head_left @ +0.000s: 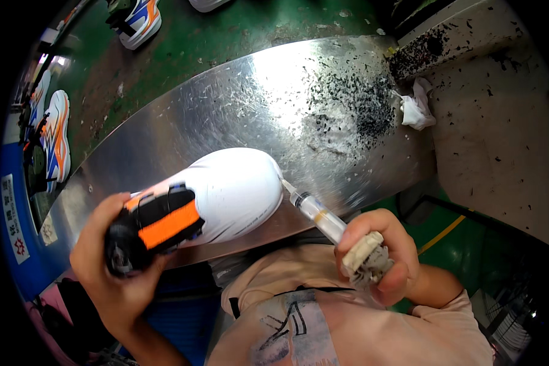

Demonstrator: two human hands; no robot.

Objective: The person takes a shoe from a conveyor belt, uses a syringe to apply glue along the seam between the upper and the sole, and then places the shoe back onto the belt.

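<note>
My left hand (113,262) is closed round the heel and collar end of a shoe (236,194). The shoe has a smooth white toe, a black collar and an orange tongue or lace area. Its toe points to the right, over the metal bench. My right hand (381,256) grips a clear syringe (321,218) with a yellowish band inside the barrel. A rough, pale, crusted lump covers the plunger end, under my fingers. The syringe's tip meets the edge of the toe; whether it presses in or only touches, I cannot tell.
The bench is a shiny metal sheet (183,110) strewn with black crumbs (372,110). A crumpled white tissue (416,105) lies at its right, beside a stained pale panel (500,140). White, orange and blue shoes (56,137) stand at the left; another shoe (141,23) is on the green surface behind.
</note>
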